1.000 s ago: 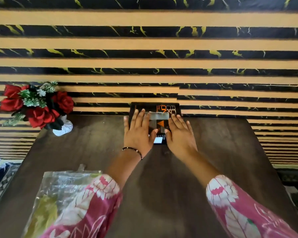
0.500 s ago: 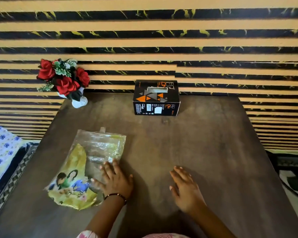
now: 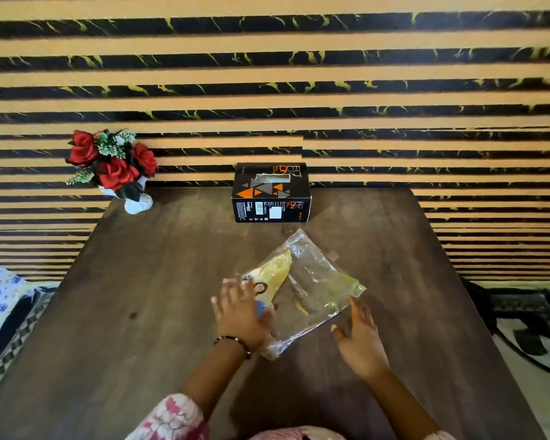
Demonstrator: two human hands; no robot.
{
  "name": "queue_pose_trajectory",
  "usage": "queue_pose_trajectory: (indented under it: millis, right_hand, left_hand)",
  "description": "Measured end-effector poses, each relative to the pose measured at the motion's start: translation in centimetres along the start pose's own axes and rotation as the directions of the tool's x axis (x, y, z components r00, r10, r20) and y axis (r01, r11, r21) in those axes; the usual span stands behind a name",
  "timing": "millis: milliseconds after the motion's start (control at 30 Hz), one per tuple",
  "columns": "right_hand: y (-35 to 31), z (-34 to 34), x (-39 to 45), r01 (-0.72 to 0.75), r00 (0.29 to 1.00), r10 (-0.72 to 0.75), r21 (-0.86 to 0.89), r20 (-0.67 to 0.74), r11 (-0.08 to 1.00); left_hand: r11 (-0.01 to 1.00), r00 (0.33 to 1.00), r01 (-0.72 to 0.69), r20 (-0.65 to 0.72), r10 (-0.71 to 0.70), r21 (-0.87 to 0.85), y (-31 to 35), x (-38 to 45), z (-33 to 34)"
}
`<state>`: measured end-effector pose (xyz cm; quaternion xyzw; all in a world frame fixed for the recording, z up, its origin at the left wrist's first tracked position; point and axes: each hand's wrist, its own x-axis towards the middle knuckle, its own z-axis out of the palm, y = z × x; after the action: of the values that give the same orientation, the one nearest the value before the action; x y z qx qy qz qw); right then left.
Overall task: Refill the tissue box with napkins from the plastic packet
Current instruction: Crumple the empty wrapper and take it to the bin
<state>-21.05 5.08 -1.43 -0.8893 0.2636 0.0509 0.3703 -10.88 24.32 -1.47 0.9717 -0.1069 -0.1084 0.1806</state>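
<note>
Clear plastic packet (image 3: 302, 290) lies mid-frame on table (image 3: 140, 296), near black tissue box (image 3: 271, 193) above. My left hand (image 3: 240, 312) presses packet flat, fingers spread. Right hand (image 3: 359, 341) beside edge, fingers open, I think to steady it.

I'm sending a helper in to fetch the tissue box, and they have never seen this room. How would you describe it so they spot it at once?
Start at the dark wooden table against the striped wall. The tissue box stands at the middle of the table's far edge, right of the red rose vase and beyond the plastic packet. It is the only black carton, with orange triangles and a slot on top.
</note>
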Motion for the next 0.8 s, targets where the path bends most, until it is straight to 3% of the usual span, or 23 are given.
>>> queue_pose_trajectory:
  millis: [100,200,300,367,467,600,800]
  right_hand:
    - [-0.4,0.1,1.1,-0.010,0.993,0.019,-0.080,0.119,0.997]
    - [-1.1,0.8,1.7,-0.014,0.975,0.042,-0.128,0.219,0.992]
    - [-2.1,1.7,1.2,0.056,0.964,-0.012,-0.156,0.265,0.986]
    - [-3.0,2.3,0.3,0.080,0.946,-0.082,0.017,0.314,0.997]
    - [-3.1,3.6,-0.4,0.057,0.921,-0.166,0.298,0.354,0.953]
    - [-3.6,3.3,-1.0,0.070,0.929,-0.180,0.327,0.322,0.943]
    - [-5.0,2.1,-1.9,0.027,0.987,-0.074,0.311,0.140,0.950]
  left_hand:
    - [0.992,0.985,0.121,0.128,-0.116,-0.031,-3.2,1.3,-0.7]
    - [1.000,0.961,0.019,0.277,-0.023,0.017,-2.8,0.7,0.2]
    - [0.995,0.942,-0.103,0.321,0.094,0.010,-1.0,-1.0,1.7]
    - [0.986,0.942,-0.151,0.290,0.166,-0.076,0.2,-2.1,2.6]
    - [0.948,0.963,-0.090,0.216,0.161,-0.306,1.0,-3.0,2.9]
    - [0.916,0.980,-0.160,0.055,0.193,-0.369,0.8,-2.9,1.6]
    - [0.837,0.918,-0.395,-0.121,0.378,-0.378,1.2,-3.4,1.4]
